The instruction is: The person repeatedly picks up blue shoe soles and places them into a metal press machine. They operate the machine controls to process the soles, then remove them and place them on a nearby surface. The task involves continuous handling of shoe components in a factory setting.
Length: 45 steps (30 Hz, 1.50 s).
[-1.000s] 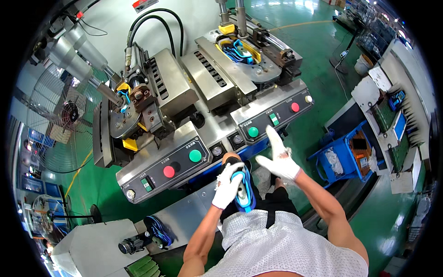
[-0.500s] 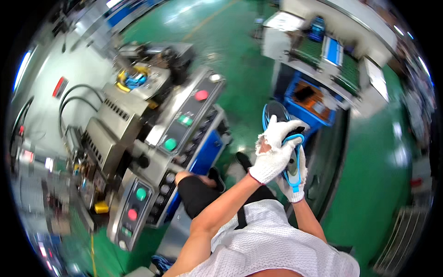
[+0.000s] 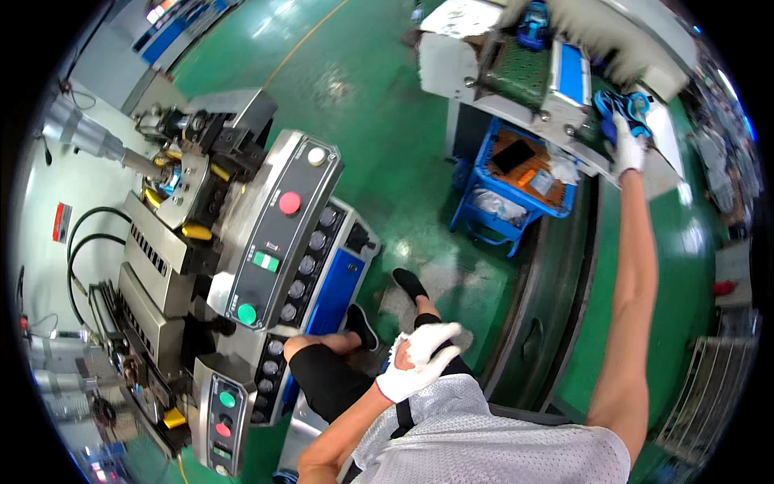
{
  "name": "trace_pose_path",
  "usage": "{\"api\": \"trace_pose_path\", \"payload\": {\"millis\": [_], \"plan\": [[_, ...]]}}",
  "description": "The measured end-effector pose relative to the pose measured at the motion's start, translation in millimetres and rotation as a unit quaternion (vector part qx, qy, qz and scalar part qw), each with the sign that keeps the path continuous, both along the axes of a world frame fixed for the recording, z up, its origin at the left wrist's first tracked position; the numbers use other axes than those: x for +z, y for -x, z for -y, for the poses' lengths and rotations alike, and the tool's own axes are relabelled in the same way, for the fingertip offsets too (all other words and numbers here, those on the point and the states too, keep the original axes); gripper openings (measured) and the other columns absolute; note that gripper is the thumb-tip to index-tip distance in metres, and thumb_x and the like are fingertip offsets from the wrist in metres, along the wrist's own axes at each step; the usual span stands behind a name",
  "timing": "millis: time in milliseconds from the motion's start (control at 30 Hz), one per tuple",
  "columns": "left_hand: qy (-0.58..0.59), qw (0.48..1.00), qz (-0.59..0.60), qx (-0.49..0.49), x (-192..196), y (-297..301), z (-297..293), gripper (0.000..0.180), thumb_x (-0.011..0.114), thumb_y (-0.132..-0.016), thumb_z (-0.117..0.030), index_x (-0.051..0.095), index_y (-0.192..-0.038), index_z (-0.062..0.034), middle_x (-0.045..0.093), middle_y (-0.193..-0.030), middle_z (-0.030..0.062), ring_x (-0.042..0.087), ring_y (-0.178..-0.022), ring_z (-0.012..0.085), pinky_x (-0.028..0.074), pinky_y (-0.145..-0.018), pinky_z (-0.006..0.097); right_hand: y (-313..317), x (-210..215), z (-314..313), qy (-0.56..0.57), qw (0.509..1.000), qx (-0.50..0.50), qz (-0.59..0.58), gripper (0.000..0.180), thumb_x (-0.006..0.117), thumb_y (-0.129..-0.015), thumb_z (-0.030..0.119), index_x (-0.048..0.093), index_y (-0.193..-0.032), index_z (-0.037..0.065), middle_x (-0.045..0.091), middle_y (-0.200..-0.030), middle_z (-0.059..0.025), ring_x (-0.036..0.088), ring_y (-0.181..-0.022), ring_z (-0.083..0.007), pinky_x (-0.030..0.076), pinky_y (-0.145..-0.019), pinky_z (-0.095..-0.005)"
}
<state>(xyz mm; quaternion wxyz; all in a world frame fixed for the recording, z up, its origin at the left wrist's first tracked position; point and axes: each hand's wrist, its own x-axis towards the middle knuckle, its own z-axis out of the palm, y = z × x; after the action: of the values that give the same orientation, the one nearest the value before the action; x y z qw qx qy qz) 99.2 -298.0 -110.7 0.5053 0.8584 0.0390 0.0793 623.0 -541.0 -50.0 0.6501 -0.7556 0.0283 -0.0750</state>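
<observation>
Far out at the upper right, my right hand (image 3: 627, 152), in a white knit glove, has its fingers on a black and light-blue shoe (image 3: 626, 111). The shoe lies at the right end of the conveyor machine (image 3: 528, 114); the glove hides part of it. My left hand (image 3: 421, 361), also gloved in white, hovers over my lap in front of my shirt. Its thumb and fingers are apart, and I see nothing held in them. Another blue shoe (image 3: 533, 26) sits on the green belt, near the machine's bristle curtain.
At left stands a metal press machine (image 3: 161, 250) with control panels (image 3: 270, 234) carrying green and red buttons. Below the conveyor, a blue cart (image 3: 556, 211) holds a dark flat object and small items. A dark metal channel (image 3: 536, 323) runs beside my right side.
Both hands were together on a shoe in front of me. My right arm has since stretched out to the conveyor's right end; my left hand has drawn back toward my lap, off the shoe.
</observation>
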Motion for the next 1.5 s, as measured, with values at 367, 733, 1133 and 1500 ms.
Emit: {"api": "trace_pose_path", "payload": {"millis": [367,733,1133,1500], "plan": [[0.199,0.925,-0.183,0.268,-107,121,-15,0.020,0.068,-0.099,-0.012,0.076,-0.109,0.0021,0.080,-0.094,0.0135,0.077,-0.088,0.0237,0.060,-0.083,0.036,-158,-22,61,0.488,0.857,-0.164,-0.002,0.109,0.047,-0.087,0.088,0.051,-0.156,0.004,0.055,-0.155,-0.0229,0.053,-0.144,-0.0387,0.040,-0.119,-0.0486],[0.122,0.816,-0.223,0.520,-37,287,-12,0.032,0.062,-0.103,-0.029,0.077,-0.111,-0.0024,0.077,-0.110,0.0176,0.073,-0.102,0.0351,0.056,-0.093,0.041,389,-186,-187,0.079,0.870,0.453,-0.178,0.062,0.066,-0.104,0.017,0.040,-0.157,-0.005,0.045,-0.160,-0.0199,0.061,-0.130,-0.0268,0.057,-0.103,-0.0374],[-0.070,0.368,-0.405,0.834,-122,634,278,0.023,0.068,-0.096,-0.029,0.076,-0.107,-0.0105,0.075,-0.113,0.0142,0.069,-0.108,0.0366,0.054,-0.094,0.049,487,-169,-295,0.266,0.601,0.754,-0.009,0.060,0.064,-0.108,0.022,0.040,-0.159,-0.001,0.041,-0.163,-0.0195,0.053,-0.139,-0.0304,0.058,-0.106,-0.0414],[0.171,0.141,-0.656,0.722,-150,868,342,0.078,0.062,-0.091,-0.068,0.062,-0.144,-0.0110,0.067,-0.141,0.0203,0.066,-0.127,0.0418,0.052,-0.103,0.056,410,-184,-373,0.541,0.384,0.695,0.277,0.057,0.070,-0.102,0.031,0.053,-0.151,0.006,0.069,-0.136,-0.0236,0.072,-0.114,-0.0342,0.055,-0.096,-0.0431]]}}
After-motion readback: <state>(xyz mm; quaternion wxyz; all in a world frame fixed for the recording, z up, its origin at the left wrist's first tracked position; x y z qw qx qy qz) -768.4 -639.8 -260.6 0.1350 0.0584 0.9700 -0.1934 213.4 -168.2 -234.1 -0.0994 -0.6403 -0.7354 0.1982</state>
